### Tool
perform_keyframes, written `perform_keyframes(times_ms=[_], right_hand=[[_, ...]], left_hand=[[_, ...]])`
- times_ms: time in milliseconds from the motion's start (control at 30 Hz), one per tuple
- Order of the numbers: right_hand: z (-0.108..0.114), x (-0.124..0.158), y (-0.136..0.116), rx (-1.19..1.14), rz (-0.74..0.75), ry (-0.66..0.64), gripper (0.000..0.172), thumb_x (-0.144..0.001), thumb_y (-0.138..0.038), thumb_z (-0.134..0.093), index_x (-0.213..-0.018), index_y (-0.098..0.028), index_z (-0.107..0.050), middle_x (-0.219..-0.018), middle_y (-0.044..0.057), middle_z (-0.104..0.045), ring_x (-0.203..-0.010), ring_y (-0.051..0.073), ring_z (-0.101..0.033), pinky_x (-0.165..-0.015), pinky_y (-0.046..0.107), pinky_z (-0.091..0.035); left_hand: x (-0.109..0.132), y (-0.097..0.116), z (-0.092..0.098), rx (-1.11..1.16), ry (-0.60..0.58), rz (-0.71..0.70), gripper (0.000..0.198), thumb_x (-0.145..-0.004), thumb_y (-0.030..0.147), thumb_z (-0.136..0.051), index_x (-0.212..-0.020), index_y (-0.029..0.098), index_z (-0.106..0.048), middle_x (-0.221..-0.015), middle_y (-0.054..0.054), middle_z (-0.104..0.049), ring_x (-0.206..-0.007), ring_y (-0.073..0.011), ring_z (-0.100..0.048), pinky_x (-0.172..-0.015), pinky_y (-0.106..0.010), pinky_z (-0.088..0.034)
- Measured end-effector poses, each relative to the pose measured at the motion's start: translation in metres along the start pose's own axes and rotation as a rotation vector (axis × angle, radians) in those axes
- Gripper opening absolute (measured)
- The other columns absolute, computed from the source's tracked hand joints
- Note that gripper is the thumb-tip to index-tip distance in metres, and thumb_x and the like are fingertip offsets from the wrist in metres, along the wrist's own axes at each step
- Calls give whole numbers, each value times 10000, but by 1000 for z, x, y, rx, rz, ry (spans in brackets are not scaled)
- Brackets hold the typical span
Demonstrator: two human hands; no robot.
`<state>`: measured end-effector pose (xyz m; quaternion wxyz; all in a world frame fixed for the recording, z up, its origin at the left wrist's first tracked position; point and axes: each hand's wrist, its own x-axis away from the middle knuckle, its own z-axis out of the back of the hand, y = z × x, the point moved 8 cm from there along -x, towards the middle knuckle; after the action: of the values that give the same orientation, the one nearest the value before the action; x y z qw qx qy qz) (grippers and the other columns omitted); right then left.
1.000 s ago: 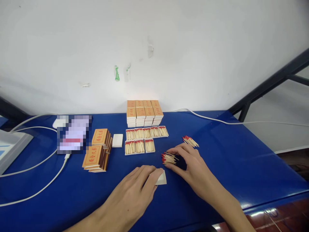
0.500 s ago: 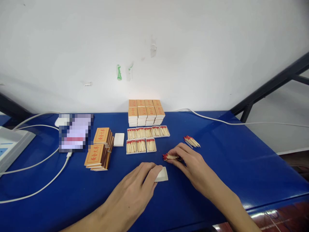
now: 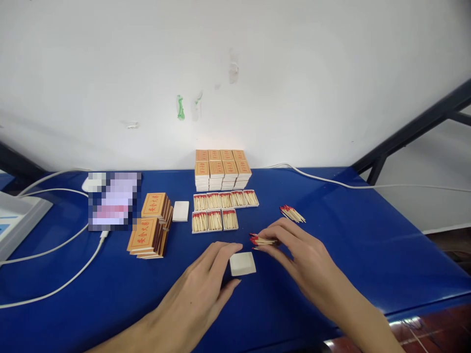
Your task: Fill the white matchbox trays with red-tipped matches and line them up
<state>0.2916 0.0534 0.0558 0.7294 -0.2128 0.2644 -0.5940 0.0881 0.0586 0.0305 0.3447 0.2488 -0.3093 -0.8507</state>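
Observation:
My right hand (image 3: 294,247) pinches a bundle of red-tipped matches (image 3: 263,240) just above the blue table. Directly left of and below the bundle lies a white matchbox tray (image 3: 243,264) with nothing in it. Around the tray's left side, my left hand (image 3: 209,274) has its thumb and fingers apart, not gripping it. A small pile of loose matches (image 3: 292,214) rests beyond my right hand. Farther back are two rows of trays filled with matches (image 3: 215,221), their red heads pointing away from me.
Stacked orange matchboxes (image 3: 222,169) stand by the wall. Orange matchbox sleeves (image 3: 145,234) are piled on the left, beside a white tray stack (image 3: 180,211). A phone (image 3: 117,201) with a white cable (image 3: 84,292) lies farther left. Another cable (image 3: 331,182) runs along the back right.
My left thumb and fingers have spread and let go of the tray, which shows more fully now. The matches in my right hand have shifted slightly.

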Motion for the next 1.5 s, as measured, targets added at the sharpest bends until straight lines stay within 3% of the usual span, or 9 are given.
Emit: perform_keyframes(times_ms=[200,367,500,633,767,1033,1300,1500], right_hand=[[-24,9,-39,148,205,-82,246,-1168,-153,-523,-1229,-248,-741,-1159,88,-730,-1083,242,-729,-949,392,-652],[-37,6,-52,241,298,-120,262,-1090,-76,-606,-1152,-257,-784,-1069,96,-747,-1002,272,-698,-939,439,-658],[-34,6,-45,118,235,-157,244,-1149,-173,-604,-1259,-301,-780,-1163,75,-750,-1081,260,-733,-949,429,-671],[-17,16,-21,-11,80,-43,283,-1160,-284,-653,-1417,-365,-740,-1328,50,-726,-1227,232,-761,-1028,375,-663],[-17,26,-3,-107,-31,-16,178,-1133,-342,-714,-1289,-375,-793,-1310,25,-766,-1243,236,-785,-1025,344,-662],[-24,24,-13,-179,32,64,188,-1142,-248,-667,-1150,-320,-840,-1092,30,-767,-957,200,-804,-847,309,-665],[-26,30,-13,-223,-39,67,145,-1088,-405,-782,-1189,-338,-862,-1083,29,-749,-933,203,-770,-835,324,-670],[-31,26,-12,-247,-37,101,141,-1118,-350,-728,-1118,-309,-864,-1061,39,-753,-963,212,-784,-837,328,-662]], left_hand=[[1,-9,-3,39,29,49,714,-1035,102,-733,-1614,400,-438,-1406,-18,-741,-1255,-242,-814,-1056,-419,-705],[2,-12,-4,66,39,51,717,-1045,110,-720,-1638,391,-430,-1418,-37,-742,-1276,-260,-807,-1067,-466,-704],[2,-10,-3,84,40,43,713,-1055,114,-729,-1640,393,-432,-1414,-34,-740,-1269,-255,-806,-1062,-469,-706],[3,-9,-3,95,37,45,720,-1072,120,-714,-1659,404,-410,-1418,-30,-730,-1260,-249,-803,-1065,-477,-703],[4,-11,-5,99,29,54,696,-1091,140,-699,-1665,406,-409,-1421,-33,-728,-1274,-254,-797,-1078,-495,-698],[1,-10,-4,109,3,21,752,-1069,119,-739,-1671,414,-398,-1422,-27,-741,-1270,-244,-808,-1076,-469,-700],[0,-7,-2,118,12,4,705,-1076,129,-711,-1662,386,-414,-1419,-47,-750,-1261,-257,-817,-1054,-471,-711],[0,-11,-3,128,-3,24,753,-1060,113,-743,-1668,409,-410,-1424,-27,-751,-1264,-246,-817,-1056,-454,-711]])
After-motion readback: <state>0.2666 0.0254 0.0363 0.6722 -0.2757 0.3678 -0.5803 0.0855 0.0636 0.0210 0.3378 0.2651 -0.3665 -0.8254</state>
